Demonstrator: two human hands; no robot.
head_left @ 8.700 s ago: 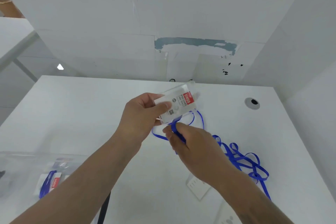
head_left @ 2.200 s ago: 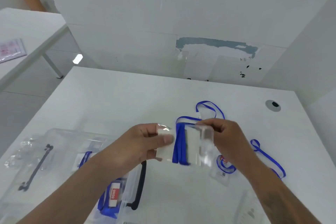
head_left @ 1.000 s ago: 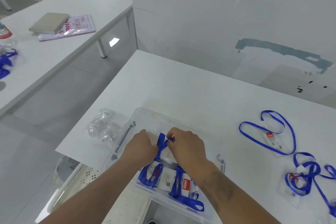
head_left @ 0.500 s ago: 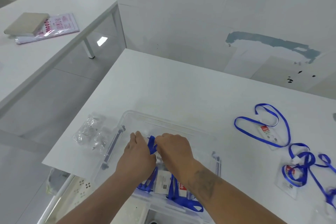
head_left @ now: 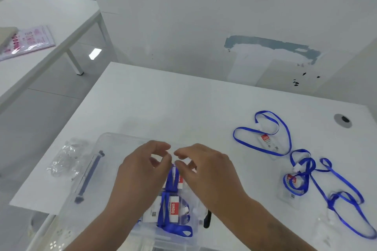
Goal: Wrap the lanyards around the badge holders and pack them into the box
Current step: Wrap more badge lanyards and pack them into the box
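While poised just above the clear plastic storage box (head_left: 106, 140), gripped nothing, so far as could be seen: left hand (head_left: 140, 171) and right hand (head_left: 206, 171) side by side, fingers loosely curled, thumb and forefinger tips close together but with nothing pinched between them. Directly beneath those tips, inside the box: a clear badge holder with a red-and-white card, wound in blue ribbon lanyard (head_left: 173, 179), its white clip end toward the fingers. Nearer in the same box: a second wrapped holder with a red label (head_left: 171, 208), one blue loop slack at its near edge.

Judged to be the release of a packed bundle. Best done by letting go low, with the last turn of ribbon tucked flat under its neighbours so as not to spring loose. Worth pressing the bundle down against the one beside it before lifting clear. Risked otherwise a tail snagging on a finger and unwinding on the way out.

Farther out on the white table (head_left: 163, 104), well to the right: one unwrapped holder inside an open blue loop (head_left: 265, 140), and nearer, a tangle of blue ribbon over more clear holders (head_left: 293, 183). Called for untangling before any winding. Left of the box: a crumpled clear plastic bag (head_left: 63, 159).
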